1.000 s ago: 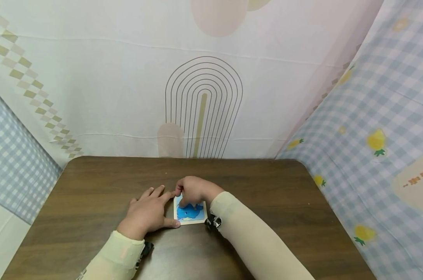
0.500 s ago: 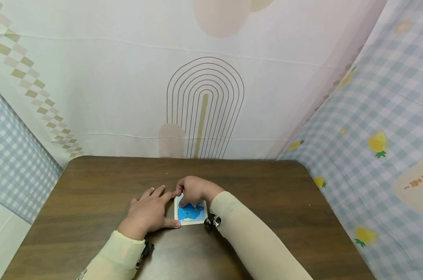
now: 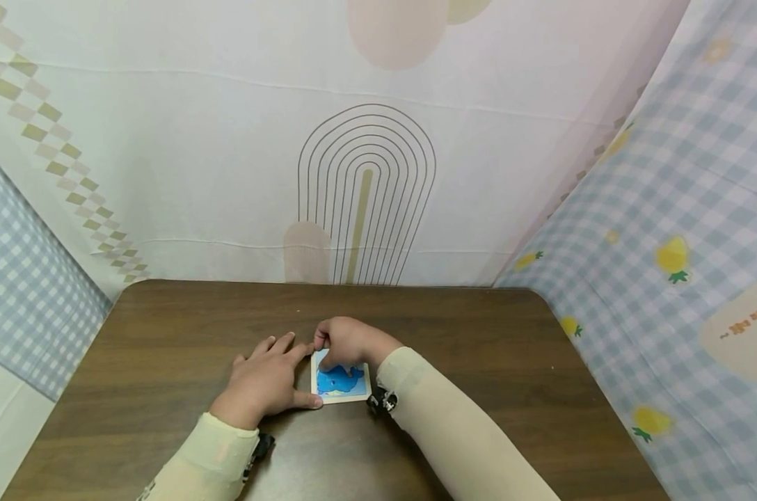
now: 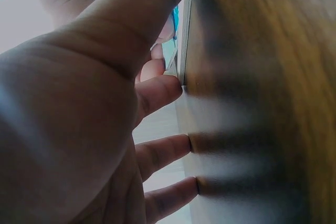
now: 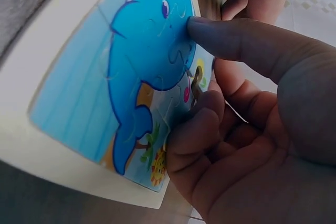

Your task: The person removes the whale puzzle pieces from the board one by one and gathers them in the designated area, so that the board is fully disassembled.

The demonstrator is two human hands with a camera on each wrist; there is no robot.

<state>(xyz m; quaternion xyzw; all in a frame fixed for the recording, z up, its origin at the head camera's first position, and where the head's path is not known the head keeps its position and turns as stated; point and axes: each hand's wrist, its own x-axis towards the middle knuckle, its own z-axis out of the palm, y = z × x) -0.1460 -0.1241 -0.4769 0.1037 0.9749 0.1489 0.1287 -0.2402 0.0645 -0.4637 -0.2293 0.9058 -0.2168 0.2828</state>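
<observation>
A small square jigsaw puzzle (image 3: 341,381) with a blue dolphin picture and a pale frame lies on the table. My left hand (image 3: 262,384) rests spread at its left side, thumb at the near corner and index finger by the far corner. Over the far part of the puzzle is my right hand (image 3: 348,342). In the right wrist view its thumb (image 5: 223,38) presses on the dolphin (image 5: 142,40), while its other fingers (image 5: 194,137) curl against the picture and its edge. Those fingers hide part of the puzzle; whether a piece is raised there, I cannot tell.
The brown wooden table (image 3: 479,390) extends around both hands. Behind it hangs a white patterned cloth (image 3: 228,160), and blue checked cloth (image 3: 698,174) hangs at the right. Each wrist carries a small black device (image 3: 381,400).
Almost nothing differs. Both hands keep their places at the puzzle, and the head view shifts only slightly.
</observation>
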